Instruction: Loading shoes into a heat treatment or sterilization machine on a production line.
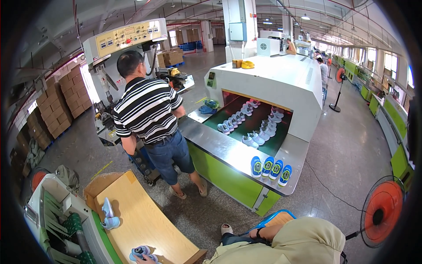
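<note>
Glossy metal counter (233,154); smooth wood-grain tabletop (147,213); matt cardboard cartons (57,105).

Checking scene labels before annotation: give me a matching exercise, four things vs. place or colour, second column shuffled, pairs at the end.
Things
1. Bright blue shoes
2. Pale blue shoe at the left hand
3. Yellow object
4. Large fan at the right

Places and colours
A. On top of the white machine
B. Orange, with a black cage
C. On the wood-coloured surface, lower left
D. On the metal ledge in front of the machine's opening

Pairs: 1-D, 2-C, 3-A, 4-B
</note>
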### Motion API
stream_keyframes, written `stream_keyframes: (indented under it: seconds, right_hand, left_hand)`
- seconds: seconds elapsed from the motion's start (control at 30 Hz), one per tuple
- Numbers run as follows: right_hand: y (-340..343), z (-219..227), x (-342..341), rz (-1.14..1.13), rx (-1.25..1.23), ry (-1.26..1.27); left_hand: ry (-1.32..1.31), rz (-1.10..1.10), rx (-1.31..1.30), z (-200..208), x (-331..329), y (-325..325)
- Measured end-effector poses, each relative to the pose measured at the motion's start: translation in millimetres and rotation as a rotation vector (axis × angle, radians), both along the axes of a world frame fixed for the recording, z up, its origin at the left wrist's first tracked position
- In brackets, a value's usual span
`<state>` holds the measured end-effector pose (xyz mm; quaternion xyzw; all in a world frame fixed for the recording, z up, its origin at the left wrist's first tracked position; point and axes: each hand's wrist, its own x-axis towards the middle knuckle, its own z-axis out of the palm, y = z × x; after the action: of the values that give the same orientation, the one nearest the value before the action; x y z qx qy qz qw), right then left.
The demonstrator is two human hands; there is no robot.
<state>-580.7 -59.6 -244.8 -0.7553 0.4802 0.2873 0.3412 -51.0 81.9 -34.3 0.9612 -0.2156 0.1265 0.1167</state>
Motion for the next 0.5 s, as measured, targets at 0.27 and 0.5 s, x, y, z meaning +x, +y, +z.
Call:
stream_keyframes:
  seconds: [0.27, 0.5]
  right_hand:
    - [-0.5, 4.6, 1.6, 0.013, 0.015, 0.016]
    - [5.6, 1.5, -0.9, 0.005, 0.001, 0.007]
  left_hand:
    - [0.039, 0.004, 0.049, 1.7, 1.4, -1.6]
    - [0.080, 0.025, 0.022, 6.6, -3.2, 3.1]
